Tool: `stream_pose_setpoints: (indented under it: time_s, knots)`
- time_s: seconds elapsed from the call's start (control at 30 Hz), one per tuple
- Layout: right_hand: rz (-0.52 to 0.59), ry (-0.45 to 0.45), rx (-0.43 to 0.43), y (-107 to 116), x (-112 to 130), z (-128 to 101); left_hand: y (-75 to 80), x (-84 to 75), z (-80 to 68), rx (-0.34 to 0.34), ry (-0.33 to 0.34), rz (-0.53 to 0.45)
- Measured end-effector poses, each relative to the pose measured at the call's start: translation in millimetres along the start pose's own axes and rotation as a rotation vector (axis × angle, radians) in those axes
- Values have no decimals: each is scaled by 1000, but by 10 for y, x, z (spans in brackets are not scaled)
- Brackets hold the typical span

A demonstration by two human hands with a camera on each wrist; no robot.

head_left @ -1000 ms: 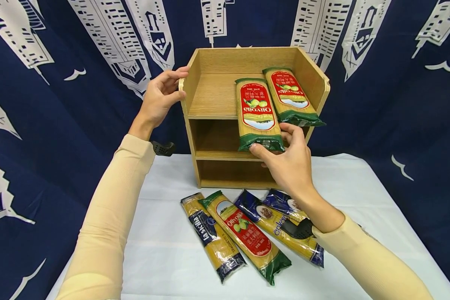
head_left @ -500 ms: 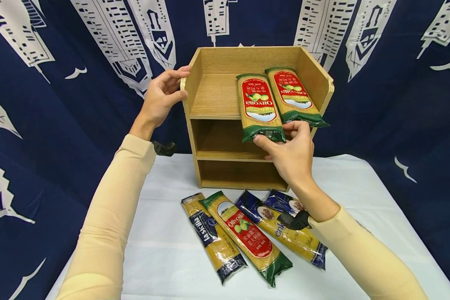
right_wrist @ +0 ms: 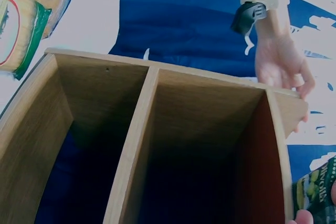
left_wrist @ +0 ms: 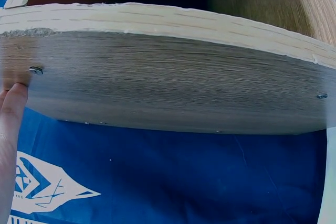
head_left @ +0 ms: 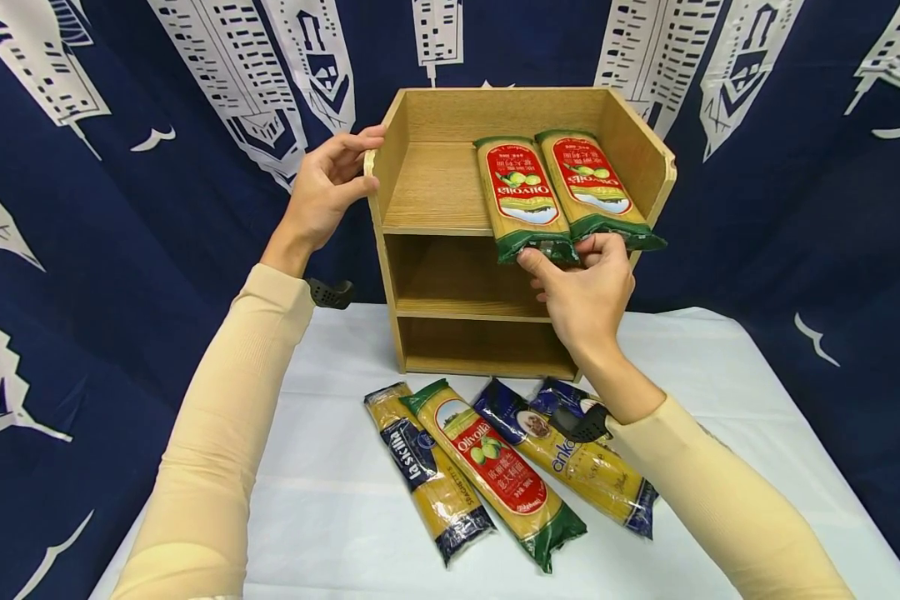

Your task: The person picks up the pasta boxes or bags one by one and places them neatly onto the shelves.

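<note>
Vs. 1 s ago: the left Olivolia pack (head_left: 523,198) has slid further back on the top shelf of the wooden rack (head_left: 427,179); its near green end then hung well past the shelf's front edge, now only a short bit overhangs. It lies just beside a second Olivolia pack (head_left: 591,185), which hasn't moved. The right hand (head_left: 581,287) followed it up and back, fingertips (head_left: 532,262) curled & pinching the pack's near end. The left hand (head_left: 322,187) is unchanged, gripping the front top corner of the rack's left wall, thumb inside.

Pack's long axis runs front-to-back on the shelf, label upside down to the person, far end near the back wall.

On the white table (head_left: 330,500), near its front edge, 4 more pasta packs (head_left: 487,467) lie side by side.
</note>
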State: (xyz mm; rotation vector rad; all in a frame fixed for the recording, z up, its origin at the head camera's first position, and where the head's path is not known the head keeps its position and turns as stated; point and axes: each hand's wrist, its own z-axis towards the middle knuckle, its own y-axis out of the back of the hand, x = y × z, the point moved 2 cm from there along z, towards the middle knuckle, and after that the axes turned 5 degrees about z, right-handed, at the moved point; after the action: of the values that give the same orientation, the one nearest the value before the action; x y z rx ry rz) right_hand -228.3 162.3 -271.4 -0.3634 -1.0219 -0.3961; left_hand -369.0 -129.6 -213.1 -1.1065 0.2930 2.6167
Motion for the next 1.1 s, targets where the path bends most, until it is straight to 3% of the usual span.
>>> stream_pose_setpoints:
  time_s: [0.2, 0.57, 0.73, 0.97, 1.1]
  knots:
    - [6, 88, -87, -83, -69, 50, -11, -4, -1, -8, 12, -4]
    - [-184, 141, -166, -108, -166, 117, -20, 1, 0, -8, 3, -21]
    - [-169, 156, -139, -112, -181, 85, 3, -1, -29, -13, 12, -6]
    - [-36, 129, -22, -33, -141, 10, -6, -29, -47, -33, 69, -22]
    - [-50, 102, 1, 55, -67, -27, -29, -44, -14, -34, 70, -20]
